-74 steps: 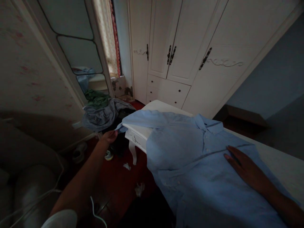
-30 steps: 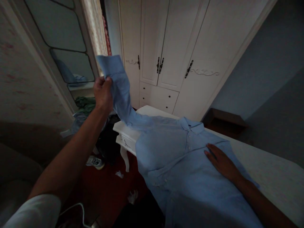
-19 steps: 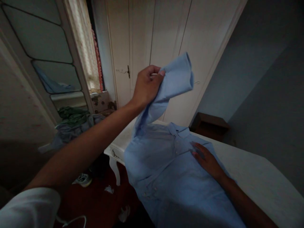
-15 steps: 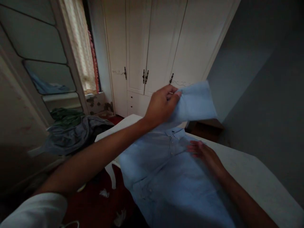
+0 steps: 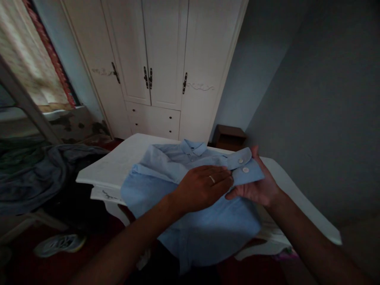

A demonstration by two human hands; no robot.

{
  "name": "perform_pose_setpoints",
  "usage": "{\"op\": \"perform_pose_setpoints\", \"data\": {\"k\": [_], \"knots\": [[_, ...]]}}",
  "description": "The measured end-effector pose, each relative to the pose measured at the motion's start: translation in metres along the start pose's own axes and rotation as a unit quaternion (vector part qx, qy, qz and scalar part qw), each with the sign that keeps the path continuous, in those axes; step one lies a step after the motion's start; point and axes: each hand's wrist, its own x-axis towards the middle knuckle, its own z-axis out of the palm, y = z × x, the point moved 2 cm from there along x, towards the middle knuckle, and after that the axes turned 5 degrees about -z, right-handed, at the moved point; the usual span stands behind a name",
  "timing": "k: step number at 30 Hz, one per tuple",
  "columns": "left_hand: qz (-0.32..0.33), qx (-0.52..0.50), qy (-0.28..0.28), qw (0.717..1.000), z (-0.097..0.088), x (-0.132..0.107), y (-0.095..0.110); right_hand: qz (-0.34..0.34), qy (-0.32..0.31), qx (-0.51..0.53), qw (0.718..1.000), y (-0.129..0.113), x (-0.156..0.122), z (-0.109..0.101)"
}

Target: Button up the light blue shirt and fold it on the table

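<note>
A light blue button shirt [image 5: 190,221] lies on a white table [image 5: 118,162], its hem hanging over the near edge. One sleeve is folded across the chest, and its buttoned cuff [image 5: 243,168] lies at the right. My left hand [image 5: 204,186], with a ring on one finger, lies flat on that sleeve, fingers stretched toward the cuff. My right hand [image 5: 258,186] is under the cuff and holds it from the right side, thumb along its edge.
A white wardrobe [image 5: 157,67] with dark handles stands behind the table. A small brown stand [image 5: 230,136] sits by the grey wall. A heap of dark clothes [image 5: 38,170] lies at the left, a shoe [image 5: 57,243] on the red floor below.
My left hand lifted the sleeve from the table's left edge, swung it over the shirt and laid it across the chest. My right hand left the shirt front and took the cuff.
</note>
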Motion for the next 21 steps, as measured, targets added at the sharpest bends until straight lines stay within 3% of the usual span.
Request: {"op": "perform_pose_setpoints", "data": {"k": [6, 12, 14, 16, 21], "knots": [[-0.019, -0.037, -0.082, 0.996, 0.021, -0.025, 0.007, 0.045, 0.086, -0.033, 0.995, 0.006, -0.017, -0.014], [-0.068, -0.065, -0.104, 0.99, 0.009, -0.063, -0.002, 0.051, 0.188, -0.107, 0.975, 0.019, -0.022, -0.024], [-0.125, -0.03, -0.095, 0.987, -0.002, -0.087, -0.014, 0.062, 0.224, -0.129, 0.964, 0.024, -0.02, -0.026], [-0.227, 0.035, -0.069, 0.971, -0.016, -0.115, -0.034, 0.064, 0.228, -0.124, 0.964, 0.027, -0.019, -0.026], [-0.485, 0.172, -0.062, 0.855, -0.049, -0.179, -0.095, 0.009, 0.205, -0.089, 0.975, 0.02, -0.025, -0.027]]}}
